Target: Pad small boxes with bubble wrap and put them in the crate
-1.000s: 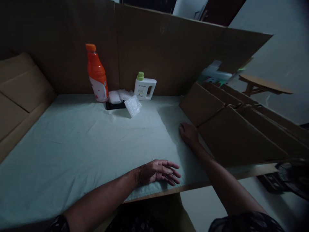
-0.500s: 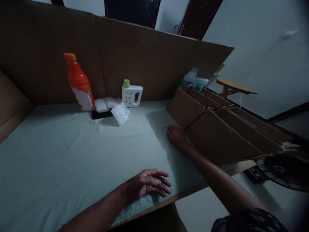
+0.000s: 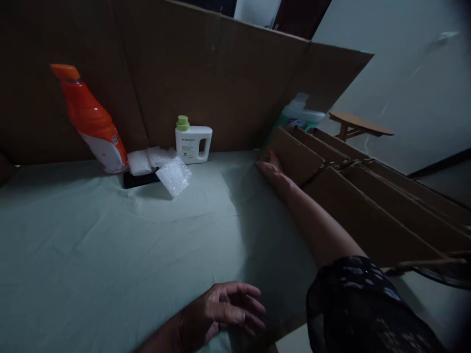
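My left hand [image 3: 226,314] rests low over the front of the cloth-covered table [image 3: 121,250], fingers apart and nothing in them. Stretched forward, my right hand [image 3: 271,166] is at the far left corner of a divided cardboard box [image 3: 353,211], close against its side. Its fingers are in shadow and partly hidden, so their grip does not show. Behind that box stands a bottle of teal liquid [image 3: 300,116], its lower part hidden.
Along the back are a tilted orange bottle [image 3: 90,122], bubble wrap pieces [image 3: 174,176] on a flat black object [image 3: 140,179], and a white jug with a green cap [image 3: 193,144]. A cardboard wall [image 3: 221,73] stands behind. A small wooden table [image 3: 358,125] is beyond.
My right hand has moved forward along the box's side to its far corner. The view has shifted forward and down; my left hand stays open near the front edge.
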`<state>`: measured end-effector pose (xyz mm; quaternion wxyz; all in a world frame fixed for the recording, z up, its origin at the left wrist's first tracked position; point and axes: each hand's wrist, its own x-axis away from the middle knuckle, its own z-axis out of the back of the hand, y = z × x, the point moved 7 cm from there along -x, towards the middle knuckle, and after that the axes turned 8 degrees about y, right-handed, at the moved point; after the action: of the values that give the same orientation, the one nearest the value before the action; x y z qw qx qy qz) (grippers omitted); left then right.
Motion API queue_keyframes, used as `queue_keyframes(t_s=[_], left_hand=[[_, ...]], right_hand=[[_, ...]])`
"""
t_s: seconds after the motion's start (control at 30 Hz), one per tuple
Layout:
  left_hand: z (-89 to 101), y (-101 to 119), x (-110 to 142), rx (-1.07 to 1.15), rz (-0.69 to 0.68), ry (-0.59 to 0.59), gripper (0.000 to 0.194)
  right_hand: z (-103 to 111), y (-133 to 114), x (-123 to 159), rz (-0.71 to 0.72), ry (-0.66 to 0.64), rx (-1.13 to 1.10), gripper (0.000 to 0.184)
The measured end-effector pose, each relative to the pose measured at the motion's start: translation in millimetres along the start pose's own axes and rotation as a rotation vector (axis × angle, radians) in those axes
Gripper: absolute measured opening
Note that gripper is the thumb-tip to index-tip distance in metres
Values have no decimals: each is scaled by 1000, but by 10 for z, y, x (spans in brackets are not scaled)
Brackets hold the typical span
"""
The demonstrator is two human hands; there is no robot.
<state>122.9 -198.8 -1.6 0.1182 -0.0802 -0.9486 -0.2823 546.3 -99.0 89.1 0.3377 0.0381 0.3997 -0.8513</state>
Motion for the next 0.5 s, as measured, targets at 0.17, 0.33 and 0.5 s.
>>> queue_keyframes(t_s=[0.17, 0.33, 0.5], left_hand=[[-19, -7, 0, 1, -6, -26, 58], [-39, 5, -39, -2, -5, -14, 53], [-94, 120, -129, -71, 20, -110, 44]], right_hand=[[-27, -56, 124, -12, -43, 115, 37], [-359, -399, 785, 76, -213, 183, 29], [-712, -593, 1507, 323, -298, 209, 40]])
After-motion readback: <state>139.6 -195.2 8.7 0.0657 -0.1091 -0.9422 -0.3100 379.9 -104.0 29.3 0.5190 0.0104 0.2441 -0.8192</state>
